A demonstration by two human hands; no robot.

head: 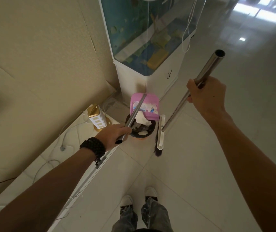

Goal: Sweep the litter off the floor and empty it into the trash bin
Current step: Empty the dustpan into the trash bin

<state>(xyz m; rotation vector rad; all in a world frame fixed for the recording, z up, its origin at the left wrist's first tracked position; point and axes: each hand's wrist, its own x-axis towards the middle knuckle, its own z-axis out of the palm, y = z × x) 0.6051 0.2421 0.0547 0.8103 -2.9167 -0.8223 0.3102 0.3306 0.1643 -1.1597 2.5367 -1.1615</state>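
Note:
My left hand (113, 134) grips the metal handle of a pink dustpan (148, 104). The pan is tipped over a round dark trash bin (149, 133), and paper litter (148, 108) lies in the pan and slides into the bin. White crumpled paper (142, 120) sits at the bin's top. My right hand (206, 96) holds the long metal broom handle (177, 110). The broom head (160, 133), white with dark bristles, rests on the floor just right of the bin.
A fish tank (139, 34) on a white cabinet (159, 81) stands behind the bin. A white and gold power tower (96, 118) with cables sits on a low ledge at left. My feet (139, 198) stand on glossy white tiles; open floor stretches right.

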